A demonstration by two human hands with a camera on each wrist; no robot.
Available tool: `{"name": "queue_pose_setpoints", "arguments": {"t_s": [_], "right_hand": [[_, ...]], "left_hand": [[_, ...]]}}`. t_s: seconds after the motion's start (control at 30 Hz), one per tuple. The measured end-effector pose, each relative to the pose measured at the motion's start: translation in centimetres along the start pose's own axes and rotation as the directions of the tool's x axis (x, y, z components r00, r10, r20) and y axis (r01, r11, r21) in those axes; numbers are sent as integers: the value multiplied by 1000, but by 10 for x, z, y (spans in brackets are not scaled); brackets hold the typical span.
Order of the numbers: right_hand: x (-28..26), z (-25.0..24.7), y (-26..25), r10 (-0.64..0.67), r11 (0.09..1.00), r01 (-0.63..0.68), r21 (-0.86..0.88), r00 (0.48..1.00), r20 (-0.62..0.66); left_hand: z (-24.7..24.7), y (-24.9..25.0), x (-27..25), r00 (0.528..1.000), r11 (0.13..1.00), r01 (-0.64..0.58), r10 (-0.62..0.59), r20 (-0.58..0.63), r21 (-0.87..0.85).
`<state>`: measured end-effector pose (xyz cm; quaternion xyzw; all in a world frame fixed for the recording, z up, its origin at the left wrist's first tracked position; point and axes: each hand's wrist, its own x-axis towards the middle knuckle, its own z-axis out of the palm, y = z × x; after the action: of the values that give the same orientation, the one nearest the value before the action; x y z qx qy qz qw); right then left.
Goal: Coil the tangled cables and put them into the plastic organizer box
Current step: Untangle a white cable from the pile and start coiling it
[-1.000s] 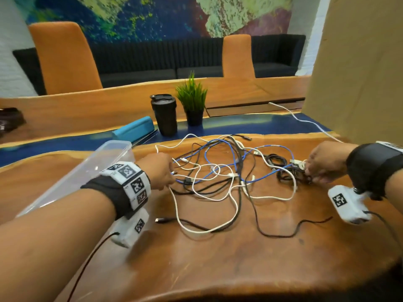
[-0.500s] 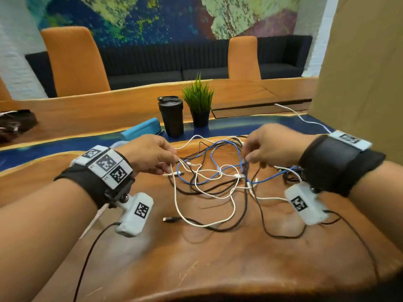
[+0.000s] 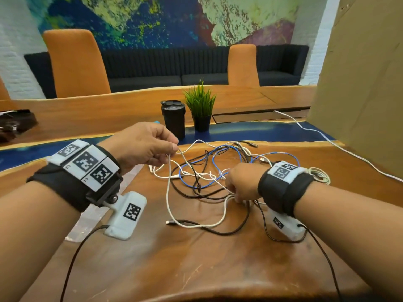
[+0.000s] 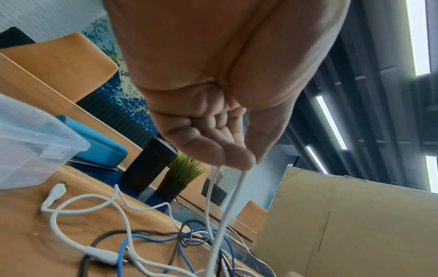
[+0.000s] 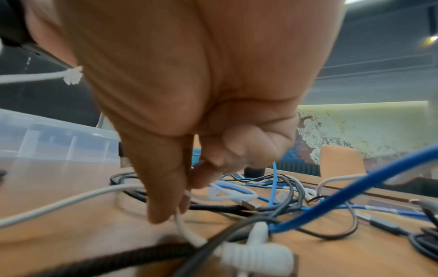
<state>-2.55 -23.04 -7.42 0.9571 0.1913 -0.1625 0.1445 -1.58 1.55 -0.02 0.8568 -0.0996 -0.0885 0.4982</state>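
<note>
Left hand (image 3: pixel 139 147) grip: thumb and forefinger pinch a white cable (image 3: pixel 168 192), lifted above the tangle (image 3: pixel 207 171). Right hand (image 3: pixel 242 182) grip: low in the tangle, thumb and finger clamped on another white strand (image 5: pixel 187 230), seen only from the right wrist. Left wrist view alone shows the clear box (image 4: pixel 31 142) left of the cables. Wooden bench (image 3: pixel 196 269); black cup (image 3: pixel 173 118), potted plant (image 3: pixel 200 110), orange chairs (image 3: pixel 76 62) beyond.

A glossy live-edge wooden table (image 3: pixel 196 264) with a blue resin strip carries a tangle of white, black and blue cables (image 3: pixel 205 177), a clear plastic organizer box (image 4: pixel 31 146), a black tumbler (image 3: pixel 173 118), a small potted plant (image 3: pixel 200 110) and a teal case (image 4: pixel 94 148).
</note>
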Motion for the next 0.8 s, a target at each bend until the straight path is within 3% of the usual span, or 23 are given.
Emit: {"name": "queue_pose_setpoints", "arguments": {"t_s": [0.13, 0.27, 0.33, 0.4, 0.53, 0.63, 0.7, 0.73, 0.8], "right_hand": [[-3, -11, 12, 67, 981, -30, 193, 980, -186], [-11, -36, 37, 247, 868, -16, 496, 881, -404], [-18, -52, 44, 355, 723, 91, 685, 802, -480], [-27, -72, 45, 431, 551, 208, 808, 759, -489], [-51, -112, 43, 453, 284, 386, 878, 753, -477], [-65, -132, 39, 406, 124, 449, 885, 791, -458], [-71, -138, 34, 370, 59, 466, 883, 811, -453], [-73, -140, 31, 356, 27, 477, 879, 817, -454], [-75, -141, 26, 356, -35, 506, 862, 812, -462]], "left_hand": [[-2, -10, -1, 999, 998, -13, 15, -36, 65], [-6, -17, 0, 996, 994, -16, 24, -81, 106], [-6, -20, 1, 995, 992, -8, 20, -98, 123], [-3, -23, 2, 994, 991, 19, -4, -111, 136], [4, -30, 5, 986, 956, 93, -51, -156, 277], [10, -18, -1, 965, 904, 37, 79, -250, 426], [15, -3, -5, 960, 966, -57, 122, -252, 252], [18, 7, -8, 973, 997, -56, 65, -220, 49], [23, 24, -15, 996, 938, 50, -71, -47, -344]]}}
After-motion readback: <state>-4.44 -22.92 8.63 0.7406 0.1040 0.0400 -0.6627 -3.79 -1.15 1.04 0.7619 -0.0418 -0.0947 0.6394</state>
